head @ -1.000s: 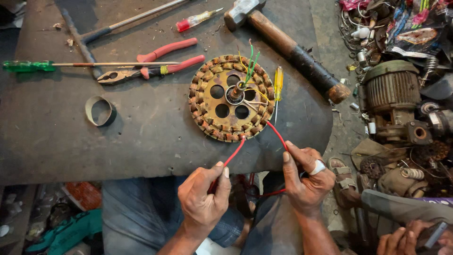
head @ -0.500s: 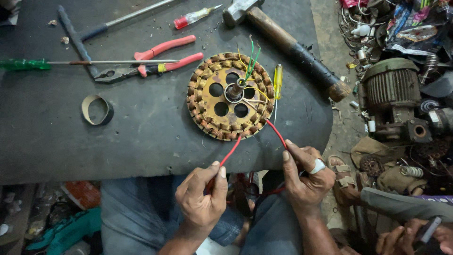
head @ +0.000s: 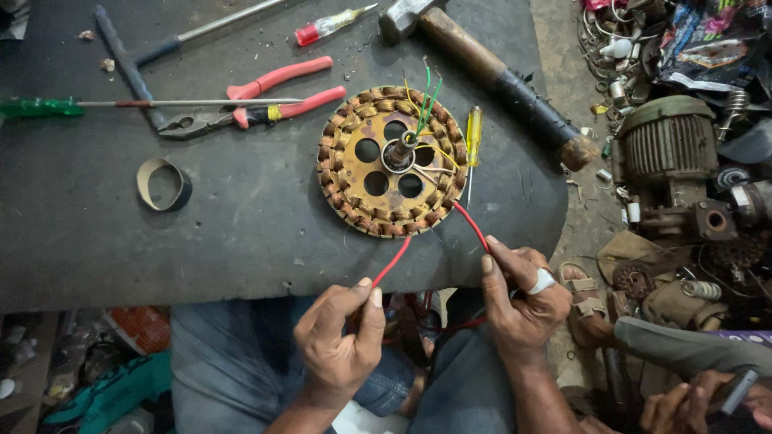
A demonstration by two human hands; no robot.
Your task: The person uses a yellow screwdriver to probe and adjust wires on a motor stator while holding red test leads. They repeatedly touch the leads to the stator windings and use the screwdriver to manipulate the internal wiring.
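dark and scuffed, the tabletop (head: 161, 249) carries a round motor stator (head: 392, 161) wound with copper coils, lying flat near the front edge, with green and yellow wires rising from its centre. two red wires run from its lower rim towards the person. the left hand (head: 338, 341) has its fingers (head: 371, 301) pinched shut on the left red wire (head: 392, 261) just past the tabletop edge. the right hand (head: 523, 301), a white band on one finger, has its fingers closed around the right red wire (head: 473, 227), thumb laid along it. both hands sit over the person's lap in blue jeans, apart from each other.

just right of the stator lies a small yellow-handled screwdriver (head: 474, 137). behind it a hammer (head: 482, 68) with a wooden handle lies slantwise. to the left are red-handled pliers (head: 257, 104), a green-handled screwdriver (head: 48, 105) and a roll of tape (head: 164, 184). on the floor to the right stands a grey electric motor (head: 663, 153) among scrap parts, and another person's hand (head: 691, 402) shows at the bottom right corner.
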